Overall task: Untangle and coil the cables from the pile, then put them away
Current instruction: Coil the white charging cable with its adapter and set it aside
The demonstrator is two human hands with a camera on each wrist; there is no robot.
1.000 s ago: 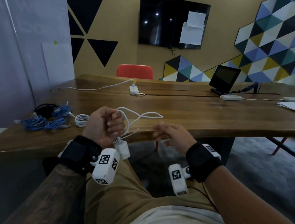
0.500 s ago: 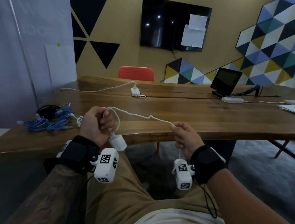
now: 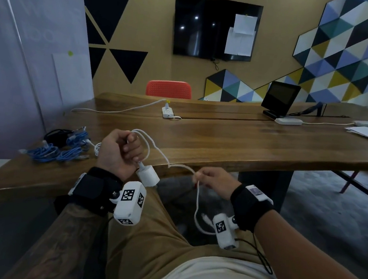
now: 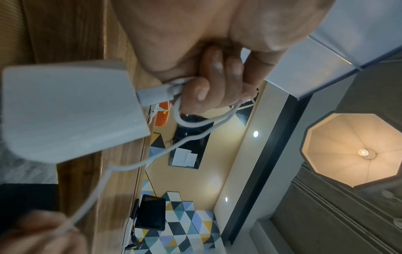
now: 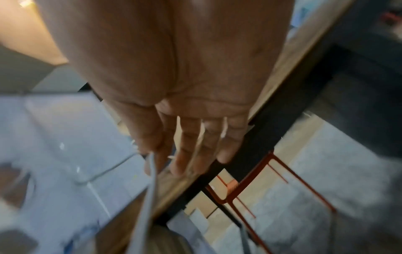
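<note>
Wooden table point(image 3: 234, 141) spans the mid frame of head view, L to R; near edge runs just above both hands. Wall TV point(image 3: 215, 28) top centre, papers stuck on its R side. Orange chair point(image 3: 169, 89) behind table, centre. Small monitor point(image 3: 280, 96) on table at upper R, white box beside it. White power strip point(image 3: 167, 112) on table centre, its lead trailing to the L.

Cable pile point(image 3: 55, 148) at mid-left on table: blue cables, a black item behind them, a small white coil at its R edge, partly hidden behind L hand.

L hand point(image 3: 119, 151), mid-left, in front of table edge: fingers curled into a fist round loops of white charger cable point(image 3: 155, 148). White charger plug point(image 3: 147, 175) hangs just below the fist, connector end at the little finger. L wrist view confirms: fingers point(image 4: 208, 86) wrapped on cable beside the connector, one loop hanging below them.

R hand point(image 3: 215, 181), centre-right, lower than L: thumb and forefinger pinch the same cable; other fingers loosely bent. Cable runs slack from L fist down to the pinch, then drops below R hand toward the lap, free end near the R wrist camera. R wrist view blurred; cable point(image 5: 150, 180) seen leaving the fingertips, grip detail not legible there.
</note>
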